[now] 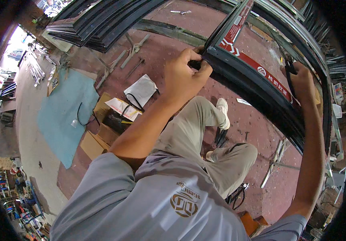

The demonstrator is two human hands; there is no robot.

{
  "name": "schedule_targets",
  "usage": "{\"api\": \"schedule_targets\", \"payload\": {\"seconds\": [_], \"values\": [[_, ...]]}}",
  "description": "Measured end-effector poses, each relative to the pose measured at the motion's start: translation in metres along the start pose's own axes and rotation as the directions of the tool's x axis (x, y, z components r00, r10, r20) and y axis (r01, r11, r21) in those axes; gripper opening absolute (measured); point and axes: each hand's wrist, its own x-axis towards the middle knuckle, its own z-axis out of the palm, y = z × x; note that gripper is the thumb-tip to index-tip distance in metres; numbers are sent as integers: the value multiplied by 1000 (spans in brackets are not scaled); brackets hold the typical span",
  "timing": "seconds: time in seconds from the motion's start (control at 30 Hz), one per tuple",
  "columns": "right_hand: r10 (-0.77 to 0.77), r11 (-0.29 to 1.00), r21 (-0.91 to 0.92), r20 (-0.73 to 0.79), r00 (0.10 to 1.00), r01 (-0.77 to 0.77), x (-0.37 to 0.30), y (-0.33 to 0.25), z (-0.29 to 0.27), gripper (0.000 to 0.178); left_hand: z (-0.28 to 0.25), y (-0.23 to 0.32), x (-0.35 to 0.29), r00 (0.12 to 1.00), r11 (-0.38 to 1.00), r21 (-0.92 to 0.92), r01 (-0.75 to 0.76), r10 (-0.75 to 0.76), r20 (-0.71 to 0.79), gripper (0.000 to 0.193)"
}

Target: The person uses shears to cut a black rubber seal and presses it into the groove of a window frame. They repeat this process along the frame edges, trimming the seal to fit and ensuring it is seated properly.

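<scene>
A black window frame (257,94) with red printed film along its edge runs across the upper right in front of me. At its near left corner my left hand (187,74) has thumb and fingers pinched together. Something small and dark shows between them, too hidden to name. Farther right, my right hand (302,82) is closed around a thin black strip (289,74), which hangs down beside the frame's red film.
Several black frames (100,28) lie stacked at the upper left. An opened cardboard box (94,142) with white packaging (141,90) stands left of my legs, near a blue-green sheet (66,112) on the floor. Metal profiles (272,164) lie on the red floor at right.
</scene>
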Motion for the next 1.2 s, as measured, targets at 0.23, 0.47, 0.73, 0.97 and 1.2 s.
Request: {"api": "schedule_targets", "payload": {"seconds": [0.23, 0.47, 0.73, 0.97, 1.2], "values": [[-42, 998, 42, -49, 998, 44, -8, -11, 0, 51, -19, -10, 14, 974, 967, -120, 225, -223, 29, 13], [-69, 997, 35, -70, 995, 72, -8, -14, 2, 49, -59, -17, 13, 841, 781, -341, 523, -539, 57, 7], [50, 998, -35, -1, 999, -50, -7, -11, -3, 53, -73, -48, 4, 911, 918, 63, 391, -396, 118, 20], [67, 996, -61, -82, 994, -72, -8, -19, -6, 63, -42, 3, 46, 875, 903, -79, -423, 430, 222, 20], [53, 982, -182, -38, 998, -59, -5, -14, -3, 66, -47, 11, 84, 696, 829, -124, -545, 530, 485, 17]]}}
